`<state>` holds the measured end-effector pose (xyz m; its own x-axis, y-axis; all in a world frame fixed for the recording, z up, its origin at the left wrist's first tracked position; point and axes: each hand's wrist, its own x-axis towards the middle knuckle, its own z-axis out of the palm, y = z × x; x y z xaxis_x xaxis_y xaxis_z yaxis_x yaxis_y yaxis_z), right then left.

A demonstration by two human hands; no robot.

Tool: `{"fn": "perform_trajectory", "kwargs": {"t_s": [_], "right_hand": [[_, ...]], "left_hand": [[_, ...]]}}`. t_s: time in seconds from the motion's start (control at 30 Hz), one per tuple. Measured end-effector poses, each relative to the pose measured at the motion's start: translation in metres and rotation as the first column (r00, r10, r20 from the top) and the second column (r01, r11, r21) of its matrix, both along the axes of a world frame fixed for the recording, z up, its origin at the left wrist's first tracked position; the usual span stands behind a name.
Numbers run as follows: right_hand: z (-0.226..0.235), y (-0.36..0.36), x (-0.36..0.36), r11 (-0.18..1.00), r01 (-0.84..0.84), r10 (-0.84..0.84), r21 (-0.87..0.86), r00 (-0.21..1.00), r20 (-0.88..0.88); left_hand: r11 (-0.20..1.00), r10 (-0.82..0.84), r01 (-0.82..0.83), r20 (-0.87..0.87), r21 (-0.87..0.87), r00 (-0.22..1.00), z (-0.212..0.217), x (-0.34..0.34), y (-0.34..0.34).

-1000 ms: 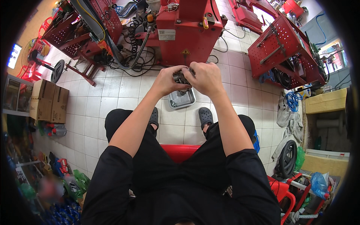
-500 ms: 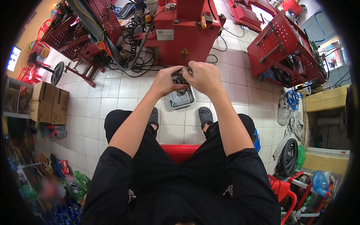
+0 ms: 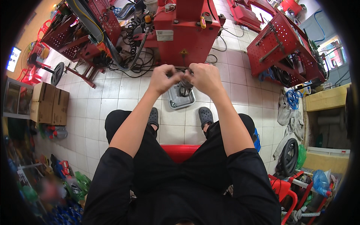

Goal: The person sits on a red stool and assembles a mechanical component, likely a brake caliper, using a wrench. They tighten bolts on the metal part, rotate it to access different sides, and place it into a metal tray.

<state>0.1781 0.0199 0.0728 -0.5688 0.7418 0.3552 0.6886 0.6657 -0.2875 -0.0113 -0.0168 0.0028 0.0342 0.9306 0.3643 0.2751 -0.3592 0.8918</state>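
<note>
My right hand (image 3: 204,78) is closed on a greyish metal part (image 3: 185,90) with a rounded body, held above a shallow metal tray (image 3: 182,107) on the floor. Much of the part is hidden behind the fingers, and its exact kind does not show. Just to its left is my left hand (image 3: 163,79), slightly blurred, with fingers curled and thumb bent in toward the part's upper end. Whatever sits in that pinch is too small to make out. Small pieces lie in the tray's left side.
A red machine (image 3: 180,48) stands beyond my hands, with black hoses and cables (image 3: 140,63) at its left. A red tool cart (image 3: 268,52) is at the right. Cardboard boxes (image 3: 48,103) stand at the left. My feet in grey clogs (image 3: 205,115) flank the tray.
My left hand has moved off the metal part, slightly to the left, and its fingers have curled in. More of the part shows now, hanging lower from my right hand.
</note>
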Motion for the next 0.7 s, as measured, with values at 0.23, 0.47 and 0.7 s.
{"fn": "perform_trajectory", "kwargs": {"t_s": [0.23, 0.47, 0.7], "right_hand": [[0.002, -0.004, -0.002, 1.000, 0.000, 0.000, 0.021, 1.000, 0.024], [0.001, -0.004, -0.003, 0.999, -0.018, 0.018, 0.037, 1.000, 0.003], [0.001, -0.004, -0.003, 0.999, -0.027, 0.027, 0.031, 1.000, 0.006]], "left_hand": [[0.994, 0.075, -0.045, 0.345, -0.095, 0.935, 0.001, -0.023, 0.003], [0.975, -0.030, 0.051, 0.099, -0.218, 0.995, 0.017, 0.003, -0.001], [0.961, -0.086, 0.085, 0.008, -0.265, 0.996, 0.011, 0.000, 0.000]]}}
